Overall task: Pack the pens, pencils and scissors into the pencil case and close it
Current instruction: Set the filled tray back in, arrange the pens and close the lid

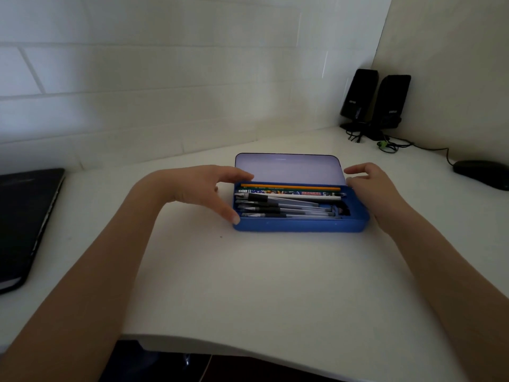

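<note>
The blue pencil case (300, 224) is set flat on the white desk (248, 285), with its lid (289, 168) stood up at the back. Pens (286, 209) are laid in a row in the front part of the tray, and pencils (289, 188) are laid along the back, so the lid can be shut over them. Scissors cannot be told apart in there. No loose things are seen on the desk near the case.

The left hand (209, 188) is held at the left end of the case. Its fingers are spread wide; the thumb tip is rested by the front corner, and the top fingers are stretched to the lid's edge. Nothing is gripped. The right hand (369, 183) is held at the right end, fingers loosely bent, and nothing is held in it either. It looks as if the lid is about to be pulled down from both ends.

Two black speakers (374, 103), a mouse (482, 172) and a laptop (24, 224) are kept off to the sides.
</note>
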`<state>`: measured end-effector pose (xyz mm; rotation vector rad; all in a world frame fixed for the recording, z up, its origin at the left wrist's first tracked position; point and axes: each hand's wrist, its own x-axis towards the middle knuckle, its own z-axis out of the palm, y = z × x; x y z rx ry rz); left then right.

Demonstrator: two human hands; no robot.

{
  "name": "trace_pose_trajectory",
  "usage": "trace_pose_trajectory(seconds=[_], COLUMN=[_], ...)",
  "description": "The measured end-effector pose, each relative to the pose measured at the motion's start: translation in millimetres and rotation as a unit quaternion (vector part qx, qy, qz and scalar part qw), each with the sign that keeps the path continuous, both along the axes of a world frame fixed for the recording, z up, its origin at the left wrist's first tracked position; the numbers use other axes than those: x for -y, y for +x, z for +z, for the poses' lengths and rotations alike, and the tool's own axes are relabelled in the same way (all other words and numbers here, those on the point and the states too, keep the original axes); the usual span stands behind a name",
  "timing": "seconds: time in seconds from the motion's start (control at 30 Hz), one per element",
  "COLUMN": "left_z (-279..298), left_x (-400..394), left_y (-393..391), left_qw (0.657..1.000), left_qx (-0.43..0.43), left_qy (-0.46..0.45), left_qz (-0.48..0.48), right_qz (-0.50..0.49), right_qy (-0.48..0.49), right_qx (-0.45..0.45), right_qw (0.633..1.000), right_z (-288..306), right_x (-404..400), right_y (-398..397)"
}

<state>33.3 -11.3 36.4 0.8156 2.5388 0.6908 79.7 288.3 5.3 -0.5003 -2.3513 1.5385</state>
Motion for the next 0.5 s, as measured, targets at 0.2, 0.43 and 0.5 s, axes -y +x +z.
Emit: trace_pose_trajectory(seconds=[0.2, 0.43, 0.5], left_z=[-2.6, -0.4, 0.0], left_x=[0.9, 0.5, 1.1], left_y=[-3.7, -2.3, -1.7], left_qw=[1.000, 0.999, 0.999], left_qx=[-0.005, 0.003, 0.008], left_qy=[-0.012, -0.033, -0.044], left_qz=[0.005, 0.004, -0.002], right_qz=[0.011, 0.008, 0.005], right_qy=[0.061, 0.051, 0.080], right_qx=[-0.005, -0.005, -0.023], right_qw=[0.998, 0.999, 0.997], right_z=[-4.3, 2.0, 4.2], right_x=[4.8, 1.5, -0.5], right_y=[2.0, 4.7, 5.9])
